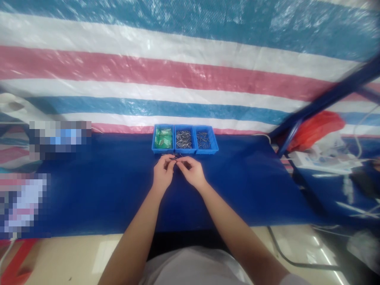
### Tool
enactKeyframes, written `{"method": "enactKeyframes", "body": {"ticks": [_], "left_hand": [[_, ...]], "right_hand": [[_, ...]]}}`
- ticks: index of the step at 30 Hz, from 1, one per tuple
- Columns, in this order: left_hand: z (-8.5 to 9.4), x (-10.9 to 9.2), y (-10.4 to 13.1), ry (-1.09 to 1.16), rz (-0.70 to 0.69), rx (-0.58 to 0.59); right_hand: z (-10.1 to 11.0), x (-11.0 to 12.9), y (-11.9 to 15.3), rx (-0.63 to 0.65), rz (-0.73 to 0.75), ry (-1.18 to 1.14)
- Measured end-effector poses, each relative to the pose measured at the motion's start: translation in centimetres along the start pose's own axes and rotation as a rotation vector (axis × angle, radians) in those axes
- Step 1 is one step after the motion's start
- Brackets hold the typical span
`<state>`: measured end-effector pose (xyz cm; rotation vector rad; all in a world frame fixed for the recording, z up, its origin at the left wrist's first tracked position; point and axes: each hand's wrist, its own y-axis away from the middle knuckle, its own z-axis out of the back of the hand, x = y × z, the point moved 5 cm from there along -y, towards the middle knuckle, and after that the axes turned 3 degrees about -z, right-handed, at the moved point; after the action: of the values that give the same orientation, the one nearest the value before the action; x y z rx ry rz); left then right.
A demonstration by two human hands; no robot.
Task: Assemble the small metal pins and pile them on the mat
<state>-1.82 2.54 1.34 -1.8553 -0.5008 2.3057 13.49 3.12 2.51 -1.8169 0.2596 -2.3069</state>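
My left hand and my right hand meet just in front of a row of blue bins. Both are closed, with fingertips pinched around small, dark, thin metal pins, too small to make out fully. Behind them, the left bin contains green-and-white packets. Many loose metal pins fill the middle bin. Fewer thin dark pins lie spread over the floor of the right bin.
The bins stand at the back of a blue-covered table, against a striped plastic sheet. A blue metal frame, a red bag and a white power strip are at the right. Blurred-out items sit at the left.
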Motion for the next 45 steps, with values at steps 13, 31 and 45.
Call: {"method": "enactKeyframes", "body": {"ticks": [13,31,45], "left_hand": [[-0.1,-0.3,0.2,0.045,-0.014,0.022],[-0.2,-0.4,0.1,0.028,-0.028,-0.011],[-0.3,-0.3,0.3,0.073,-0.013,0.029]], "right_hand": [[-0.5,0.1,0.4,0.081,0.033,0.073],[0.3,-0.8,-0.2,-0.015,-0.179,-0.135],[0.3,-0.8,-0.1,-0.019,-0.204,-0.172]]}}
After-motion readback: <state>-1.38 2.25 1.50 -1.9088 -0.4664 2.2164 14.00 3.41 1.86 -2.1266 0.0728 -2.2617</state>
